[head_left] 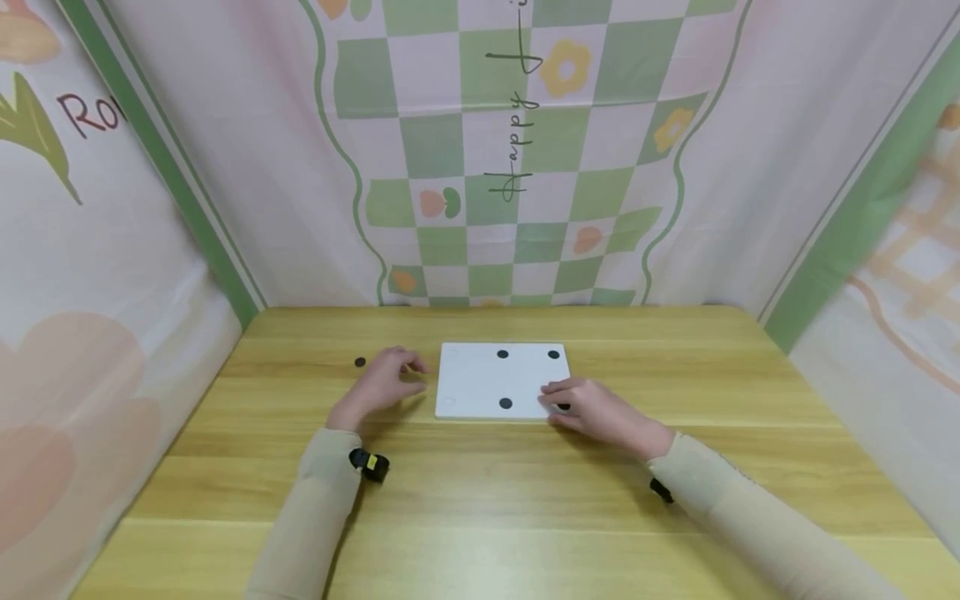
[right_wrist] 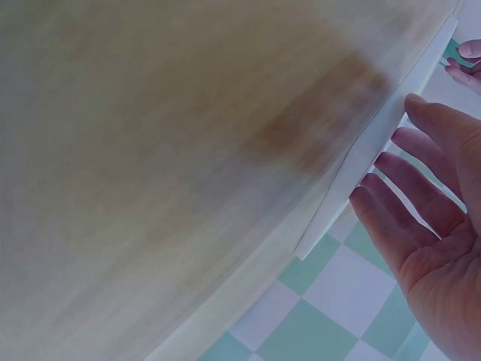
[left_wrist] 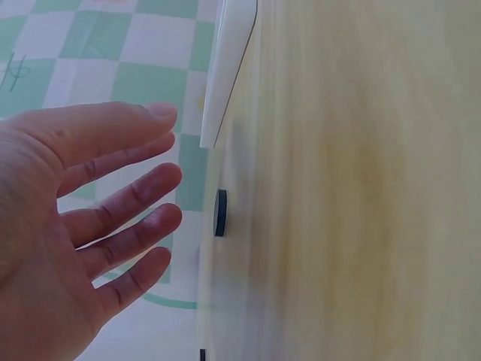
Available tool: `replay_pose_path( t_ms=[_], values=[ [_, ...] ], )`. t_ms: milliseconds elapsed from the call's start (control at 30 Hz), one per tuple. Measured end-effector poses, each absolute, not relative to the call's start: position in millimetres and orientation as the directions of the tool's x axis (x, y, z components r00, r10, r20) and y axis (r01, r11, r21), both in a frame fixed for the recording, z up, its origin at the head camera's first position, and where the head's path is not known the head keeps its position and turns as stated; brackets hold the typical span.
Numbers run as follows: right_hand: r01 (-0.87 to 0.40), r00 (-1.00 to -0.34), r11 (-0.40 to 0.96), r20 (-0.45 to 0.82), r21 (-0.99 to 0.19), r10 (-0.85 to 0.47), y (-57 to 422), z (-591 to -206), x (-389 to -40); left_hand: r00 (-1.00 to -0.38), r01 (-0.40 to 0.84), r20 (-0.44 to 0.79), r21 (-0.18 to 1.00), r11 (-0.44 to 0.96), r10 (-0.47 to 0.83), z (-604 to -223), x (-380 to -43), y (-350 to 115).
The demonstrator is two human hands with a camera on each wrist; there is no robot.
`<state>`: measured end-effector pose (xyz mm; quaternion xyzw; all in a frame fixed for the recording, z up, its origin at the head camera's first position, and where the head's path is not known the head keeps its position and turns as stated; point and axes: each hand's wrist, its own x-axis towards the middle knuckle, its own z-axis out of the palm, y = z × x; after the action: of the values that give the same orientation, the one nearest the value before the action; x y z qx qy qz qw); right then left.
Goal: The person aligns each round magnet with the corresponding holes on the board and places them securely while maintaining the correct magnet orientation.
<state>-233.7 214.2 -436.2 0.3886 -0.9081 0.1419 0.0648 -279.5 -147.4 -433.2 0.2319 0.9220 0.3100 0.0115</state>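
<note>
4 blk discs [head_left: 502, 354] on white board [head_left: 474, 379]; left hand [head_left: 385, 381] just left of it, right hand [head_left: 597, 408] at its near right corner.

Board lies flat on wood desk [head_left: 480, 492], btwn both hands; discs sit far mid, far right, near mid & near right, last one partly hidden by right-hand fingers. Left hand: approx. half wide, fingers relaxed, thumb apart, holding nothing, raised over desk. 1 loose disc [left_wrist: 220, 213] lies nr its fingertips, apart from them; another loose disc [head_left: 360, 362] further left on desk. Right hand: med. wide, fingers nearly straight, over board's right edge; can't tell if they touch that corner disc.
</note>
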Motion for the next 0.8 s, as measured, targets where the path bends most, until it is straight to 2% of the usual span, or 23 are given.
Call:
replay_pose_path(
  t_ms=[800],
  values=[
    [-0.718, -0.696, 0.663, 0.222, -0.21, -0.683, 214, -436, -234, -0.912, 0.346, 0.044, 0.616, 0.707, 0.408, -438, -286, -165]
  ],
)
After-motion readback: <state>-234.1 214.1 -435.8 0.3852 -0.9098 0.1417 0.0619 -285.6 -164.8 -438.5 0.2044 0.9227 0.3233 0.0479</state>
